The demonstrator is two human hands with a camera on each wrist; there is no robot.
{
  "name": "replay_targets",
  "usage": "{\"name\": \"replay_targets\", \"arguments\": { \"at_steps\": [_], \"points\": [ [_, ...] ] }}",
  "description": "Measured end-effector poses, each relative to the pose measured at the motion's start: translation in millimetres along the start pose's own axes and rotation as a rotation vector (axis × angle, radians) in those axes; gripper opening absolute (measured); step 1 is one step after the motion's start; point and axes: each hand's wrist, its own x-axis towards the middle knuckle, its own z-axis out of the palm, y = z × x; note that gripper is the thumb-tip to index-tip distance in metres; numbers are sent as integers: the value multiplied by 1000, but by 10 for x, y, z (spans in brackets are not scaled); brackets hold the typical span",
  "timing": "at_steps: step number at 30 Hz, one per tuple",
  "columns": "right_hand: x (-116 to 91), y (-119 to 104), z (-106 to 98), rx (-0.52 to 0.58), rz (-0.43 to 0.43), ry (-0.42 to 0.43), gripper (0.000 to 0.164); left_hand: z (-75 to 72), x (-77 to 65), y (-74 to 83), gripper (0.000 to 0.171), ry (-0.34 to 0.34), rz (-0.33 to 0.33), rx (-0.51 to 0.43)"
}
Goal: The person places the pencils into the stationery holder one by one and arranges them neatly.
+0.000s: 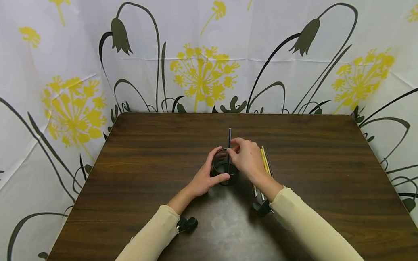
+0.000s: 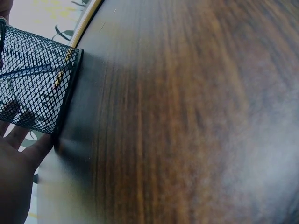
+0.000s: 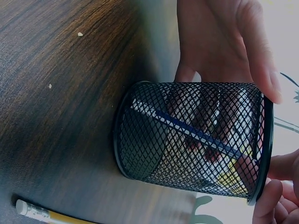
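Observation:
A black wire-mesh pencil cup (image 1: 233, 176) stands upright on the table. My left hand (image 1: 202, 180) holds it, with the thumb on the near side and the fingers round the left side. A dark blue pencil (image 1: 229, 134) stands in the cup, its upper part rising above the rim. My right hand (image 1: 248, 159) pinches this pencil at the rim. Through the mesh in the right wrist view, the pencil's lower end (image 3: 163, 120) slants down toward the cup's base. Just right of the cup, partly under my right forearm, lies a yellow pencil (image 1: 264, 158).
A dark pencil (image 1: 269, 166) lies alongside the yellow one, their lower ends showing below my right wrist. The brown wood-grain table (image 1: 149, 154) extends all around. Behind it hangs a white curtain (image 1: 140, 77) with yellow and dark green flowers.

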Motion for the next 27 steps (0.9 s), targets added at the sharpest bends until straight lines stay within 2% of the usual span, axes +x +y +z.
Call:
{"name": "replay_targets", "arguments": {
  "at_steps": [7,15,18,23,27],
  "points": [
    [18,-5,-4,-9,6,-11,27,-4,9,-4,81,8,10,-15],
    [15,-20,-29,31,24,-27,27,-3,4,-6,81,9,2,-20],
    [13,-7,-56,92,38,-61,29,1,-2,-8,81,8,2,-25],
    [23,52,-202,255,112,-144,31,6,-4,1,80,6,9,-23],
    [55,197,-379,336,173,-138,29,7,-1,5,80,19,19,3]
  ]
}}
